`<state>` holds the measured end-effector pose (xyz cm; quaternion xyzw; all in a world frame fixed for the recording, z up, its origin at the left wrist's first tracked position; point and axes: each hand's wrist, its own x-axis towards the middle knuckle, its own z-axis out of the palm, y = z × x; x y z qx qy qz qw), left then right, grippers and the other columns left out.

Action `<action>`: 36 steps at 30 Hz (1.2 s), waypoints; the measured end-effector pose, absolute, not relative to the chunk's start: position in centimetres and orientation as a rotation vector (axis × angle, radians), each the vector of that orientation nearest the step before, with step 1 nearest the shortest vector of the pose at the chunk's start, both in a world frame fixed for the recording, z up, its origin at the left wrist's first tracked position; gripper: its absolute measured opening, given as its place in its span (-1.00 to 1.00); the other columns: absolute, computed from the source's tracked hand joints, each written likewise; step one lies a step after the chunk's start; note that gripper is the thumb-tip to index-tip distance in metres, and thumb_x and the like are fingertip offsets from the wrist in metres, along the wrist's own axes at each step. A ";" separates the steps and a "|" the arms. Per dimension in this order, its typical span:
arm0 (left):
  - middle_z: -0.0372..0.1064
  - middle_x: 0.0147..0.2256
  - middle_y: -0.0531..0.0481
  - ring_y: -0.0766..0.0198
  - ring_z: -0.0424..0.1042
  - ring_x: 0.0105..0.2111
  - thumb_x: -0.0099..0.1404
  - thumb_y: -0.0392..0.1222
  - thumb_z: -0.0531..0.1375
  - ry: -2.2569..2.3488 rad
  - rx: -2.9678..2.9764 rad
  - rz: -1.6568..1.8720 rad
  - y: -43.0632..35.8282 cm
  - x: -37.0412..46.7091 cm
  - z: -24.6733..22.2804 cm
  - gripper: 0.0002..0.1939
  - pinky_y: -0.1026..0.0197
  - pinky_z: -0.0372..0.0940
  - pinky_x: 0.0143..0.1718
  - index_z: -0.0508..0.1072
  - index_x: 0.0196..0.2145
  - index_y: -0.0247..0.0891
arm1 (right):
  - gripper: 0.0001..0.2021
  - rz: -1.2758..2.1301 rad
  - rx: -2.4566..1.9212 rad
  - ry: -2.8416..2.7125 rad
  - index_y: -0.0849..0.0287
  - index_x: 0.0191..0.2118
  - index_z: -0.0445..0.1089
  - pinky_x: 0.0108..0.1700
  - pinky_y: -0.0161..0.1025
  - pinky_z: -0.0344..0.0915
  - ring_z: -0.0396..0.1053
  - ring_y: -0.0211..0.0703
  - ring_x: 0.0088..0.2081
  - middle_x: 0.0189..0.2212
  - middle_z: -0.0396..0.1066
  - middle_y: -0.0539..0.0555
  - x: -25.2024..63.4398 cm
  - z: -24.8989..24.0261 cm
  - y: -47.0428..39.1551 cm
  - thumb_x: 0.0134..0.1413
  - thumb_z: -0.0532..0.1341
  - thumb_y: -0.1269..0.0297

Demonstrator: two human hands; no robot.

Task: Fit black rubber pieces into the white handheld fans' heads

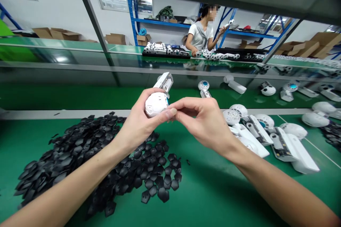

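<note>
My left hand [142, 117] is closed around the round head of a white handheld fan [156, 104], whose handle points up and away from me. Small slots show in the fan's white shell, and a bit of blue is visible at its right edge. Thumb and forefinger of my right hand [201, 118] are pinched together at that edge, close to my left thumb. Whatever lies between those fingertips is hidden. Below and left of my hands spreads a large heap of black pentagon-shaped pieces [80, 152] on the green table [202, 198].
Several white fans [257, 129] lie in a group at the right, some with open handles. More fans [236, 85] stand beyond a pale ledge [34, 114]. Another black heap [333, 134] is at the far right. Across the bench a co-worker [201, 35] handles black-and-white fans.
</note>
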<state>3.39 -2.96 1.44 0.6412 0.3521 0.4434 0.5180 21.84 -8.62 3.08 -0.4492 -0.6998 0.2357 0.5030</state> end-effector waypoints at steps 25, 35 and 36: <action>0.53 -0.46 0.08 0.21 0.55 -0.60 0.22 0.11 0.55 0.599 1.522 1.305 -1.0 2.7 1.3 -0.45 0.20 0.59 -0.57 0.47 -0.03 -0.20 | -0.91 0.690 -1.614 -2.356 0.14 -0.13 0.71 -0.23 -0.20 0.28 0.64 -0.04 -0.21 -0.25 0.72 0.02 22.6 1.2 -8.1 0.30 0.42 0.38; 0.51 -0.33 0.09 0.22 0.57 -0.37 0.13 -0.05 0.59 0.642 1.240 1.371 -0.3 2.2 2.2 -0.47 0.15 0.63 -0.29 0.43 -0.09 -0.11 | -0.87 0.173 -1.484 -2.927 0.17 -0.06 0.61 -0.36 -0.12 0.03 0.59 0.02 -0.09 -0.13 0.64 0.09 21.6 -0.6 -8.9 0.50 0.30 0.29; 0.52 -0.30 0.06 0.19 0.59 -0.30 0.16 -0.03 0.58 0.637 1.187 1.360 -0.2 2.1 2.5 -0.52 0.13 0.63 -0.24 0.44 -0.11 -0.12 | -0.86 0.102 -1.422 -2.984 0.19 -0.08 0.59 -0.35 -0.11 0.06 0.58 0.02 -0.09 -0.14 0.62 0.11 21.6 -0.8 -9.1 0.52 0.27 0.32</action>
